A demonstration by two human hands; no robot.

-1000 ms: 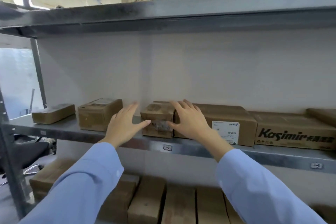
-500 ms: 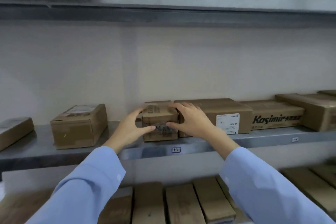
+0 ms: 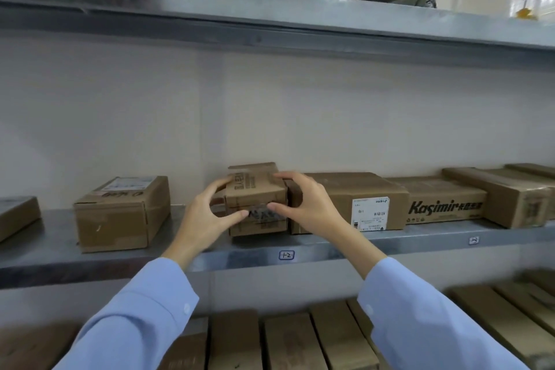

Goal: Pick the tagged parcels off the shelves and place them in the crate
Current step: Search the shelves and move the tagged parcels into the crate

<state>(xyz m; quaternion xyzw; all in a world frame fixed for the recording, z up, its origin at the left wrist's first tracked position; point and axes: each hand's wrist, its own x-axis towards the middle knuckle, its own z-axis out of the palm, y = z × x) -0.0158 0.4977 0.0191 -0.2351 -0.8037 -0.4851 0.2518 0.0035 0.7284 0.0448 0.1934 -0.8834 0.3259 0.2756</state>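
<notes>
Several cardboard boxes stand in a row on the middle shelf (image 3: 90, 252), against a pale wall. The largest are on the right: a flat carton (image 3: 444, 204) printed "Kasimir", then a wide carton (image 3: 339, 195) with a white shipping label whose print is too small to read. Well apart on the left is a squat box (image 3: 120, 213) with a label on its lid and handwriting I cannot make out.

Between these sits the small parcel (image 3: 255, 198), near the shelf's front edge and touching the wide carton. Whether it has lifted off the shelf I cannot tell. My left hand (image 3: 207, 219) and right hand (image 3: 306, 207) both curl round it, fingers over the top corners and thumbs on the front face.

Judgement: light, stiff corrugated board, taped, not slippery. Hold both sides and keep clear of the top flap, which looks loose.

The parcel's print is illegible. The shelf-edge tag (image 3: 286, 255) reads "1-2". No crate in view.
</notes>
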